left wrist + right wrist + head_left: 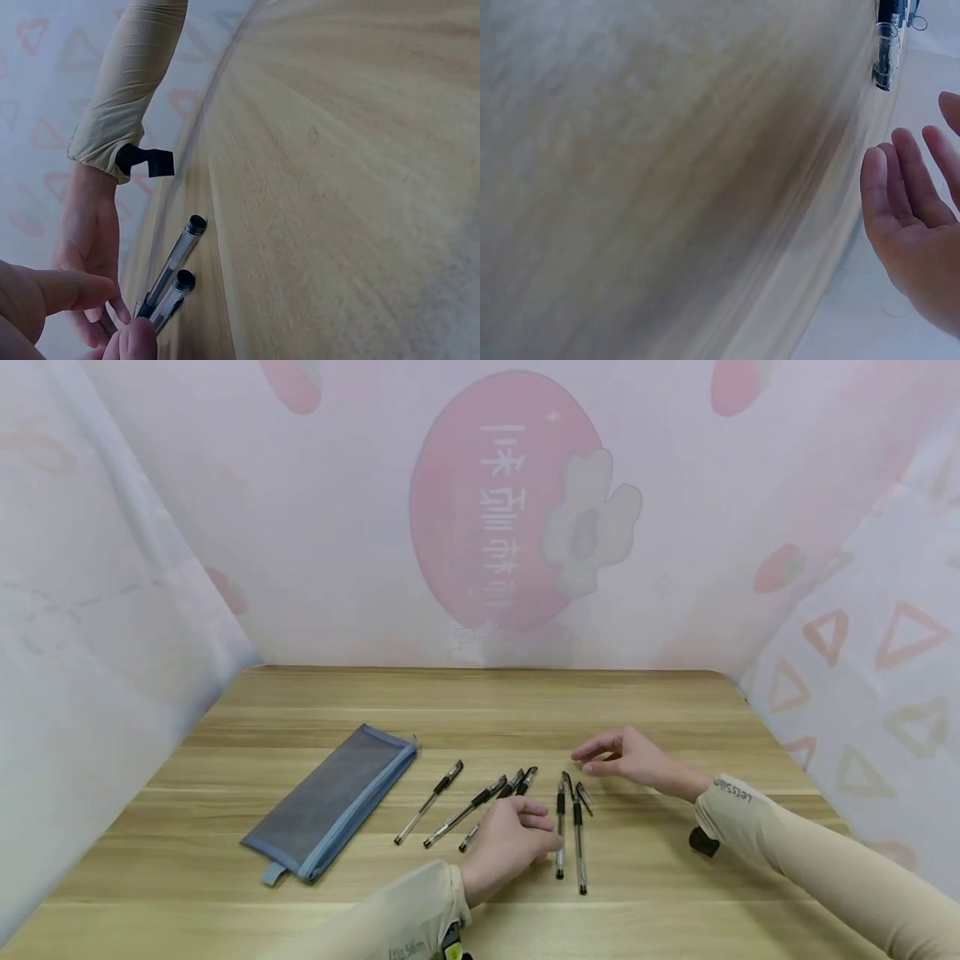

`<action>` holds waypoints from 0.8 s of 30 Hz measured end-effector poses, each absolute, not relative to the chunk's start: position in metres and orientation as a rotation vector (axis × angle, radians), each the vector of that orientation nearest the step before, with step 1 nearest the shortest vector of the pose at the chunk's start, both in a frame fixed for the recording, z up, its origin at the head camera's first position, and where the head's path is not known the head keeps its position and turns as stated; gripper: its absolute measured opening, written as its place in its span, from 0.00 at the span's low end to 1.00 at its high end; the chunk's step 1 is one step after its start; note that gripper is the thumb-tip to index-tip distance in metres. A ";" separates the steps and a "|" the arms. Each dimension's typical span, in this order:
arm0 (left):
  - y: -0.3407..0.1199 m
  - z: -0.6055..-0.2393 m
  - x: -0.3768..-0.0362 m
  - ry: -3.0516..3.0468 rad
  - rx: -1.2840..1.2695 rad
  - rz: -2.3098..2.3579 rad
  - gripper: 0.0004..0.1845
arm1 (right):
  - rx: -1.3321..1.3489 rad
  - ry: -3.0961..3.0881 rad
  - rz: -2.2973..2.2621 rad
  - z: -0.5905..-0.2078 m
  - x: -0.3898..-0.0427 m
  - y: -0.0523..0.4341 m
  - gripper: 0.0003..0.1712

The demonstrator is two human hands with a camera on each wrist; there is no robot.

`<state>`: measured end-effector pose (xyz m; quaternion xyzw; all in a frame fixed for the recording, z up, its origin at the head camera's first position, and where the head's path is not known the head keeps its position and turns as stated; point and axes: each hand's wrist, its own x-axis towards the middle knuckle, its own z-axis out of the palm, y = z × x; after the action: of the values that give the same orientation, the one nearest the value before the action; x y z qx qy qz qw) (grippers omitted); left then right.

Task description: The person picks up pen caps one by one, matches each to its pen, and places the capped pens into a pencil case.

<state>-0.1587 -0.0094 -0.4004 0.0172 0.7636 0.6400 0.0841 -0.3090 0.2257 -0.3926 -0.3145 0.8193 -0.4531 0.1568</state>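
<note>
A backdrop [517, 502] bears pale characters too faint to read surely, behind the worktop [637, 918]. Both sleeves [798, 852] read "LetsSlim". On the left, a blue-grey mesh pouch [333, 802] slants from near left to far right; its contents cannot be told. The left hand [510, 843] and right hand [637, 760] have loosely bent fingers, thumbs apart, gripping nothing. Pens [580, 843] lie centrally, capped ends far, left ones slanting, right ones pointing nearly straight away.

Pouch [330, 797] left of pens [480, 799]
</note>
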 end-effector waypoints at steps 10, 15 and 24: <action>0.007 -0.411 -0.162 2.396 0.103 1.906 0.32 | -0.893 2.304 -1.307 -0.397 -0.309 0.227 0.20; 0.009 -0.413 -0.161 2.577 0.140 1.767 0.32 | -0.899 2.297 -1.306 -0.397 -0.309 0.227 0.20; -0.003 -0.412 -0.158 2.539 0.199 1.835 0.29 | -0.861 2.315 -1.285 -0.399 -0.310 0.229 0.19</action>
<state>-0.1576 -0.0028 -0.4120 0.0634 0.8088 0.5846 0.0014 -0.3098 0.2287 -0.3991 -0.3042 0.8183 -0.4541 0.1779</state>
